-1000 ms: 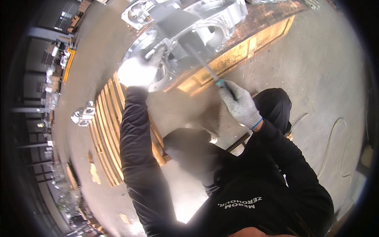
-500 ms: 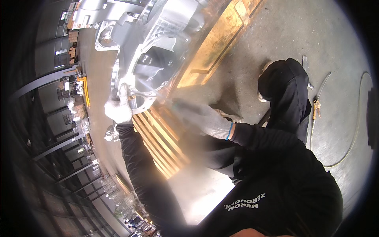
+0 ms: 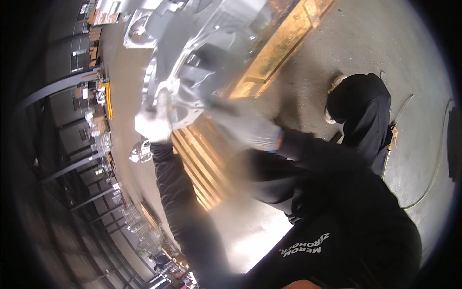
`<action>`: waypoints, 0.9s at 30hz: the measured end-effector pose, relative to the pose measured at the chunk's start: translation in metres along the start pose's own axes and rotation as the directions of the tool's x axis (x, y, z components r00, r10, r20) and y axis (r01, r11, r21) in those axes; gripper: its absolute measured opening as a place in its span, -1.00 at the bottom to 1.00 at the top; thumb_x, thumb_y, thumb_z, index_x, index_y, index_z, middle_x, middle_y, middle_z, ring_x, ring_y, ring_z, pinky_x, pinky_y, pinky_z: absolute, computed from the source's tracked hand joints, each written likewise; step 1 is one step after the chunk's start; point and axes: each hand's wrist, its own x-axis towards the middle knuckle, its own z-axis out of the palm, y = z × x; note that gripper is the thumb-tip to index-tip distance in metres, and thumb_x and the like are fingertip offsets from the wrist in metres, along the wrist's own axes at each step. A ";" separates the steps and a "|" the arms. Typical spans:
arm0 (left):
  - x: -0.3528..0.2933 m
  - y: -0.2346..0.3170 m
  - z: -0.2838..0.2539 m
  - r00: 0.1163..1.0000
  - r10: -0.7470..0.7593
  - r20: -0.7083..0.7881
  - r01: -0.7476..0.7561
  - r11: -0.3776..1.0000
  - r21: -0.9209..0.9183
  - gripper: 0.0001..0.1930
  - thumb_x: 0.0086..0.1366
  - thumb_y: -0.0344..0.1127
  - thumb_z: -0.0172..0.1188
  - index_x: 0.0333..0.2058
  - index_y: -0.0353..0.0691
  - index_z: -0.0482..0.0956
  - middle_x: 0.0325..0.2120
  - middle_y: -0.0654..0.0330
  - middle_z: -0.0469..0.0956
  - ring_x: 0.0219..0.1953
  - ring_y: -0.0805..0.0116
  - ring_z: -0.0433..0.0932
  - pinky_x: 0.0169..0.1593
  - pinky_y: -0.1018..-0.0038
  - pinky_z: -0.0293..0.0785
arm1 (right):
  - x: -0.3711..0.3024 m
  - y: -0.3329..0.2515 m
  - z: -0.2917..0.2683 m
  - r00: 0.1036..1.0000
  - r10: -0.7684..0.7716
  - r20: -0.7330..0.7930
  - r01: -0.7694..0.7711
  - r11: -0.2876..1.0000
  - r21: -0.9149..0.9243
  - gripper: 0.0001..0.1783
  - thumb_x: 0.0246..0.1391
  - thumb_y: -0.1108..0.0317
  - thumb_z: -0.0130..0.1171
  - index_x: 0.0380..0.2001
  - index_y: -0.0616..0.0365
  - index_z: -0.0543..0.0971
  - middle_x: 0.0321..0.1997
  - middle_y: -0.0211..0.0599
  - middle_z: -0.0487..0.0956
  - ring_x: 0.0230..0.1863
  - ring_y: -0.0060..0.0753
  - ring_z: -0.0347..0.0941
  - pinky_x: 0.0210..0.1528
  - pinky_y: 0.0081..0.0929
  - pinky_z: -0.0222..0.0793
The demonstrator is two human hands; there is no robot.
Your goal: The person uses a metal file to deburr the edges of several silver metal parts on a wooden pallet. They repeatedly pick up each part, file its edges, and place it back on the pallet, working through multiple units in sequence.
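Observation:
A large silver-grey metal casting, with broad openings and machined flanges, fills the upper middle of the head view. My left hand, in a white work glove, grips the near flange at its left edge. On the other side, my gloved right hand reaches toward the opening beside that same flange. Motion smears its fingers, so whether they hold a tool or touch the metal cannot be made out.
A wooden pallet lies under the casting, and wooden slats show below the flange. On the floor at right are a yellow-handled air gun and its hose. Another metal part sits left of my left forearm.
My right hand has moved up and closer to the flange. The left hand keeps its hold on the rim. The whole view has shifted slightly, moving the scene rightward.

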 end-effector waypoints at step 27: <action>0.004 0.014 -0.016 0.990 0.106 0.094 -0.115 0.989 0.094 -0.34 0.22 0.28 0.47 0.01 -0.20 0.78 -0.50 0.09 0.76 -0.46 0.34 0.73 -0.23 0.42 0.62 | 0.036 -0.085 -0.019 0.967 0.077 0.241 0.161 0.547 -0.822 -0.45 0.47 0.06 0.10 0.36 0.12 0.52 -0.45 -0.35 0.51 -0.43 -0.62 0.43 -0.31 -0.48 0.41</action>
